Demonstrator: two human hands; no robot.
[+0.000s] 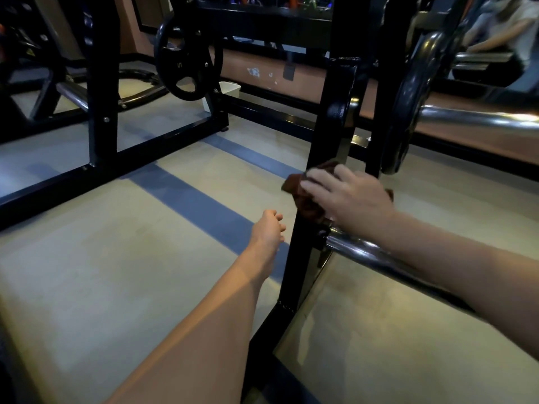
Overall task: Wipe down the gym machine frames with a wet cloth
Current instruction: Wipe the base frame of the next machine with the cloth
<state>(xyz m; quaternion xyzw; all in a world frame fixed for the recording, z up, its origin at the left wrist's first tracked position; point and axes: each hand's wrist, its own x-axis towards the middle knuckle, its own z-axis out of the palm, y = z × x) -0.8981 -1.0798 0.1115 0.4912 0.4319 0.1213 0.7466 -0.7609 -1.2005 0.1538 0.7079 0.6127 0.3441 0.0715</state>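
Observation:
A black upright post (332, 123) of a gym machine frame rises at centre right. My right hand (347, 196) presses a dark brown cloth (303, 196) against this post at mid height, with the fingers laid fairly flat over the cloth. My left hand (269, 228) hangs in the air just left of the post, fingers loosely curled, holding nothing. A chrome bar (367, 255) sticks out from the post just below the cloth.
A second black frame (102, 83) with a floor rail stands at left, bearing a black weight plate (188, 58). Another plate (408, 106) sits on a chrome sleeve at right. A white bin (230, 88) is behind. Beige floor with blue stripes lies between.

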